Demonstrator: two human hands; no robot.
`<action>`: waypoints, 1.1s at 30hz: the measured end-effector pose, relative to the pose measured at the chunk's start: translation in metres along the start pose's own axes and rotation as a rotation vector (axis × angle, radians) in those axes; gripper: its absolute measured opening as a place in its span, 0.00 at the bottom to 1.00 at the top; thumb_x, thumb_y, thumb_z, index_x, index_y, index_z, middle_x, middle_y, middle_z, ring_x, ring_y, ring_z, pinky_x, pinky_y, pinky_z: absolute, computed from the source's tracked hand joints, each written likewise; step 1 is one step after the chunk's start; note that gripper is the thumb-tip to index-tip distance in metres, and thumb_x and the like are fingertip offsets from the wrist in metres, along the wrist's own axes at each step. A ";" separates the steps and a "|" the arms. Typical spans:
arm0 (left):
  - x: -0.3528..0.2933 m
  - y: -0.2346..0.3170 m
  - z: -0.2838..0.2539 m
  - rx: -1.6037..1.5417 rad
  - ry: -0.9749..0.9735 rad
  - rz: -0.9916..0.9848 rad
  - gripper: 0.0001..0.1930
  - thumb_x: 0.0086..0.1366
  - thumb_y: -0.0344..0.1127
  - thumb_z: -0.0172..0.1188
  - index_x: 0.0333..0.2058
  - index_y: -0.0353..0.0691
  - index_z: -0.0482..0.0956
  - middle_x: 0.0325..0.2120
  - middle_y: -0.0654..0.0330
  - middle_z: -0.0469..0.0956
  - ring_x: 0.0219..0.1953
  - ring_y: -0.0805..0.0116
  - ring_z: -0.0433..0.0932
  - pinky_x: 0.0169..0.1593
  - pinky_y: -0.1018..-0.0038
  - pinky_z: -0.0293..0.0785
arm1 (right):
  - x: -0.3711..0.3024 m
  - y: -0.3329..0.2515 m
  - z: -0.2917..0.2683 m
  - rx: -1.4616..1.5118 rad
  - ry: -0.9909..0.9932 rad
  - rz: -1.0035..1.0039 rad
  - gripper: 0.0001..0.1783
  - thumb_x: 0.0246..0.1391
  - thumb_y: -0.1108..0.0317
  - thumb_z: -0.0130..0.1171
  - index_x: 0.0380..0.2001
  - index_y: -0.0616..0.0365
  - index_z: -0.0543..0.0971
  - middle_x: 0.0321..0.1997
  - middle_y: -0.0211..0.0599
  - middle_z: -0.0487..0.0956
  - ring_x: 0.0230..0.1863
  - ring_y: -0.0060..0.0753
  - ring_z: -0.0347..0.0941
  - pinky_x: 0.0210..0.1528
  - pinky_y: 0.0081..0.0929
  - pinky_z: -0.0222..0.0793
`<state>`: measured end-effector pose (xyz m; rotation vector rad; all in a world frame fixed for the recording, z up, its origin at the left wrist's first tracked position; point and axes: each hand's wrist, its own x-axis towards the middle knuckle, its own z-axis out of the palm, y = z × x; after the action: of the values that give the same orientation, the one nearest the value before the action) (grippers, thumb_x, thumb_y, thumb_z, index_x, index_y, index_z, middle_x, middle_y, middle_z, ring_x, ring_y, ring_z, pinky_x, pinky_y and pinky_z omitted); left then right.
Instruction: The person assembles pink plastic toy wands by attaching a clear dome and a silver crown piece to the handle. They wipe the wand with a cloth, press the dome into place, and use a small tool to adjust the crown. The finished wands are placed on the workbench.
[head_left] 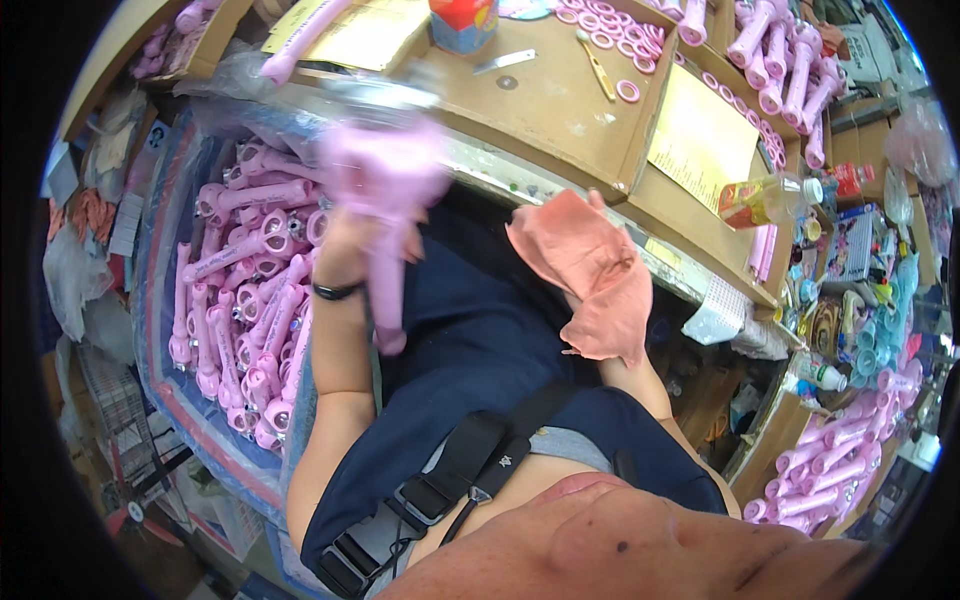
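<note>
My left hand (345,245) grips a pink plastic wand (385,180) by its handle. The wand's wide head points up, away from me; its outline and the clear, shiny part at its top are smeared by motion. A salmon-coloured cloth (595,275) drapes over my right hand (596,200), which is closed around it with only some fingertips showing past its edge. Wand and cloth are held apart above my dark-clothed lap. To the left of my left forearm, a large plastic-lined bin (160,330) holds a heap of similar pink wands (250,250).
Ahead stands a bench with a cardboard tray (545,130) holding pink rings (625,45), a blade-like tool (505,62) and a yellow-handled tool (597,70). A drink bottle (770,200) lies at right. More wands (835,460) are piled at the lower right.
</note>
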<state>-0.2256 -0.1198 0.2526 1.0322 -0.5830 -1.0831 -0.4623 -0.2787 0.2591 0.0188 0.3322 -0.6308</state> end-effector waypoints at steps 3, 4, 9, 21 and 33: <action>0.007 -0.027 0.061 0.112 -0.091 -0.291 0.30 0.54 0.25 0.64 0.54 0.37 0.60 0.31 0.59 0.75 0.25 0.73 0.77 0.28 0.76 0.77 | 0.006 0.010 0.002 -0.329 -0.030 -0.325 0.28 0.66 0.54 0.27 0.63 0.58 0.55 0.65 0.51 0.58 0.66 0.52 0.55 0.66 0.52 0.50; 0.008 -0.033 0.076 0.154 -0.107 -0.296 0.35 0.53 0.30 0.66 0.57 0.35 0.57 0.35 0.58 0.75 0.29 0.69 0.78 0.32 0.72 0.77 | 0.008 0.014 0.000 -0.438 -0.086 -0.484 0.29 0.66 0.53 0.27 0.63 0.58 0.55 0.65 0.51 0.58 0.66 0.50 0.55 0.66 0.51 0.51; 0.010 -0.043 0.116 0.960 0.057 0.162 0.51 0.49 0.39 0.64 0.63 0.34 0.39 0.45 0.32 0.69 0.41 0.35 0.74 0.42 0.58 0.74 | 0.036 0.015 0.000 -1.601 -0.025 -1.029 0.27 0.65 0.59 0.37 0.61 0.66 0.56 0.60 0.47 0.63 0.59 0.42 0.61 0.61 0.36 0.56; 0.002 -0.054 0.121 1.195 0.100 0.178 0.51 0.49 0.37 0.66 0.63 0.30 0.38 0.46 0.33 0.68 0.38 0.37 0.75 0.39 0.57 0.74 | 0.042 0.009 0.042 -0.666 0.136 -0.429 0.37 0.64 0.45 0.36 0.65 0.62 0.47 0.62 0.45 0.63 0.38 0.23 0.67 0.41 0.17 0.65; 0.017 -0.048 0.106 0.661 -0.171 0.241 0.46 0.49 0.37 0.65 0.61 0.33 0.47 0.43 0.41 0.74 0.46 0.46 0.76 0.49 0.66 0.71 | 0.048 -0.008 0.007 -0.552 -0.381 -0.377 0.45 0.53 0.62 0.61 0.65 0.65 0.47 0.50 0.46 0.70 0.50 0.33 0.68 0.52 0.30 0.66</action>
<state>-0.3261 -0.1813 0.2539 1.3948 -1.2238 -0.7763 -0.4285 -0.3133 0.2512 -0.6989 0.1301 -0.8785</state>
